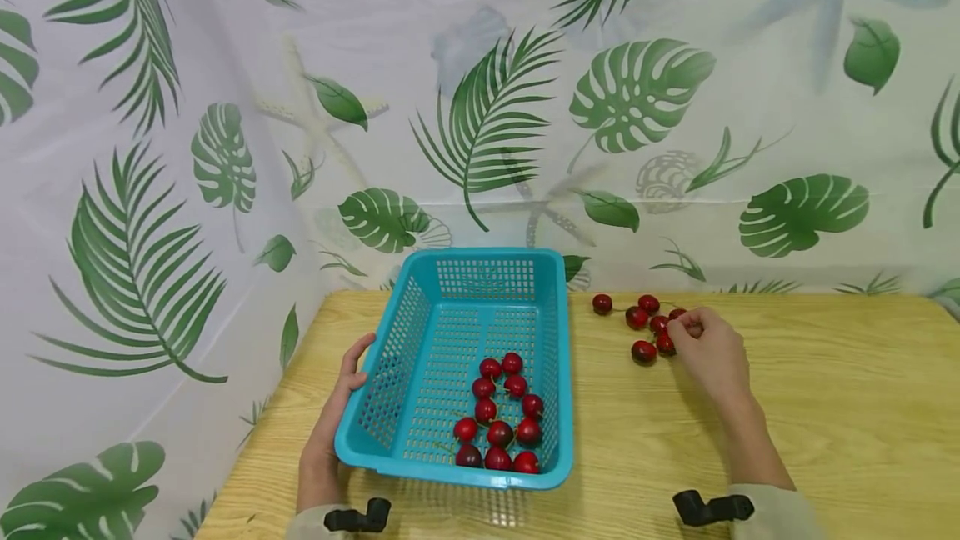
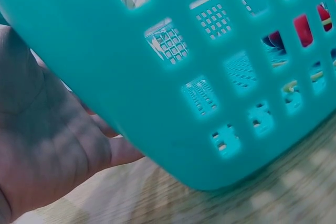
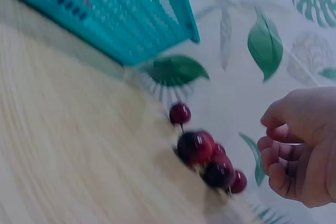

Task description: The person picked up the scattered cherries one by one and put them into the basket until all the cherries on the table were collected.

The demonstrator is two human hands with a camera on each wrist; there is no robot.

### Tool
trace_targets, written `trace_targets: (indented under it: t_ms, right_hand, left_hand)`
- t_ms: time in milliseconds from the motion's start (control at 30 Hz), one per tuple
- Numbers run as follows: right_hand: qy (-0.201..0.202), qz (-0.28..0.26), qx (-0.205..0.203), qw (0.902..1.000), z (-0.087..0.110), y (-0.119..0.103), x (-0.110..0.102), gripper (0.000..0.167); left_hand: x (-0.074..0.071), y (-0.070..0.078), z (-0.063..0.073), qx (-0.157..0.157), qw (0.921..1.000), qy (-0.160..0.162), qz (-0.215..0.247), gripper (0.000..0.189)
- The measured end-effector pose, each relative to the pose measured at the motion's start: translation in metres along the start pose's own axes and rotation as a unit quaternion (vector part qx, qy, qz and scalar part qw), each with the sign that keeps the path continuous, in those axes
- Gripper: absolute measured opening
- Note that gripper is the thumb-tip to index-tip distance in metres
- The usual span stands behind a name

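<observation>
A blue plastic basket (image 1: pixel 567 407), rectangular with rounded corners, a smooth rim and walls pierced by small square holes, is seen at the lower centre of the frame. Twelve glossy, round, dark red cherries (image 1: pixel 499 433) can be counted inside it, gathered in its lower right part, some with thin greenish stems. At least seven loose cherries (image 1: pixel 636 317) are scattered right of centre on a table (image 1: pixel 840 407) with yellowish wood grain; part of that cluster is covered by the right hand (image 1: pixel 712 354).

The loose cherries lie at and just left of the right hand's fingertips, which are curled in and brought near the thumb; whether a cherry or a stem is pinched there cannot be told. The basket's left wall is touched from outside by the left hand (image 1: pixel 335 407), its thumb and forefinger held slightly apart and fairly straight, its other fingers partly hidden by the plastic.

Two pale sleeves (image 1: pixel 776 515) and two black wrist mounts (image 1: pixel 712 508) are seen at the bottom edge. The upper frame is filled by a whitish, lightly creased backdrop (image 1: pixel 375 40), printed with green leaves and faint starfish
</observation>
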State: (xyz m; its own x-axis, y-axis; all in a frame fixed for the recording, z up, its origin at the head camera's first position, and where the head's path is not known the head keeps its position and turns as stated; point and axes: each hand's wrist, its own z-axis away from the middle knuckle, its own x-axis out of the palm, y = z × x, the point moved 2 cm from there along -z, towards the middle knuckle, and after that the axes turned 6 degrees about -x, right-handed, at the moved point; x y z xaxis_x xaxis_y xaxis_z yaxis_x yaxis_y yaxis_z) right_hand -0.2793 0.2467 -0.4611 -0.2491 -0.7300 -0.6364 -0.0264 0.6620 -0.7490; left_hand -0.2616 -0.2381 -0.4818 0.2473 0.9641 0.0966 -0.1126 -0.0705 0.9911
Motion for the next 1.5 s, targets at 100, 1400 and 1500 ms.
trace_targets:
  t_ms: [100,1400,1500]
  right_hand:
    - [-0.032,0.025,-0.027,0.9988,-0.001,0.005,0.001,0.027]
    - [-0.122,0.197,-0.09,0.9686,-0.007,0.017,0.039,0.023]
    - [-0.111,0.198,-0.082,0.9704,-0.007,0.017,0.04,0.021]
  left_hand:
    - [-0.003,0.001,-0.001,0.034,0.9994,-0.008,-0.005,0.056]
    - [-0.003,-0.006,-0.012,0.095,0.9951,-0.026,0.007,0.057]
    - [-0.003,-0.007,-0.011,0.094,0.9954,-0.021,0.001,0.058]
